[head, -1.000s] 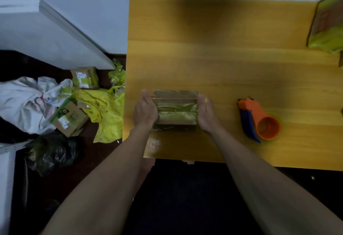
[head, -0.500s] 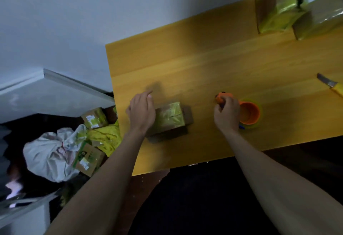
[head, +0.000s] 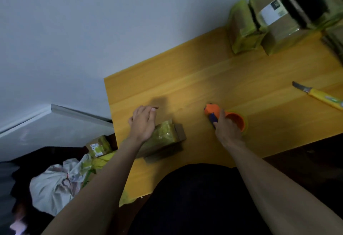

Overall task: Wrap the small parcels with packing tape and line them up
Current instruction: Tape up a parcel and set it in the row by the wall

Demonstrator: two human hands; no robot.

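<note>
A small cardboard parcel (head: 168, 135) wrapped in yellow-green tape lies near the front left of the wooden table (head: 213, 78). My left hand (head: 143, 123) rests on its left end with fingers straight and pointing away from me. To the right, my right hand (head: 227, 128) grips the orange tape dispenser (head: 232, 119) with its blue handle, which stands on the table. Several wrapped parcels (head: 263, 23) stand in a row at the far right against the wall.
A yellow-handled knife (head: 319, 95) lies on the table at the right. On the floor to the left are a taped box (head: 97, 146), yellow wrapping and a white bag (head: 55, 182). A white ledge (head: 55, 121) runs along the left.
Both hands held the parcel a second ago. My right hand let go and took the tape dispenser. The view has swung right, showing the row of parcels and the knife.
</note>
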